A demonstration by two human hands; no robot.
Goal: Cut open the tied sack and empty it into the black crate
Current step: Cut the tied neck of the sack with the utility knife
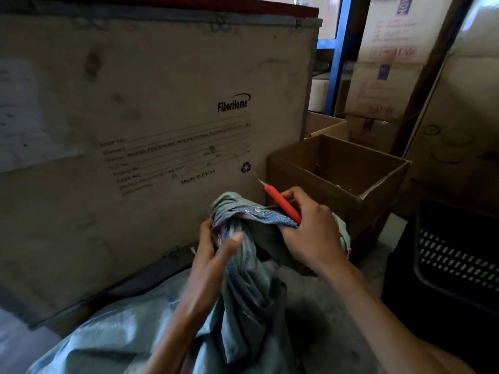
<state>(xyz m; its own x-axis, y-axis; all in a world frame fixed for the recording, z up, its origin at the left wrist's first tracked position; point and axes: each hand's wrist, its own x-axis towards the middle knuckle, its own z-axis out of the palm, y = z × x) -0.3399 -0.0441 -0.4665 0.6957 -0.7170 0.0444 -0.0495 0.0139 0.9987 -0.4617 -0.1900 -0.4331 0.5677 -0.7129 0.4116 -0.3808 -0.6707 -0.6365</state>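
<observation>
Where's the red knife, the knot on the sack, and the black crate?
red knife [283,203], head view, middle of the red handle.
knot [229,205], head view, top of the bunched sack neck.
black crate [456,255], head view, slotted side wall.

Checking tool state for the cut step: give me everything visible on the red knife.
The red knife is a slim utility cutter with a plain red handle that looks like plastic and a thin pale blade tip showing at its upper-left end, so the blade looks extended. It is tilted, tip up and away. The right hand grips its lower end, hiding that part, just above the sack neck. The blade touches nothing visible. Details are slightly blurred.
</observation>
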